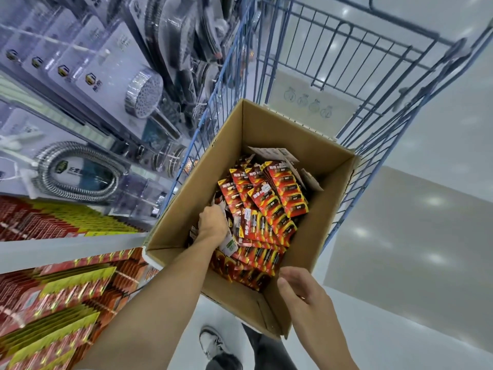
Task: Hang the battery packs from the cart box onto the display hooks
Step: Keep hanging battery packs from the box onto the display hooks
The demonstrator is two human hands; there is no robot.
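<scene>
In the frame centre, our left hand (pixel 213 222) reaches into the brown cardboard box (pixel 186 206), its grip clamped on red-and-yellow carded battery packs (pixel 269 204). Our right hand (pixel 301 292), lower right, hovers with fingers loosely apart, holding nothing.

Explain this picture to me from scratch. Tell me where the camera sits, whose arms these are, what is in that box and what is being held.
There is no machine here: the single picture comes from a camera worn on a person's head, looking down at their own bare arms. A cardboard box sits in a blue wire cart and is filled with red and yellow battery packs. The left hand is down inside the box with its fingers among the packs, seemingly gripping some; the fingertips are hidden. The right hand hovers by the box's near edge, fingers loosely bent, holding nothing. To the left, more packs hang on the display hooks, with shower heads and hoses above.
</scene>
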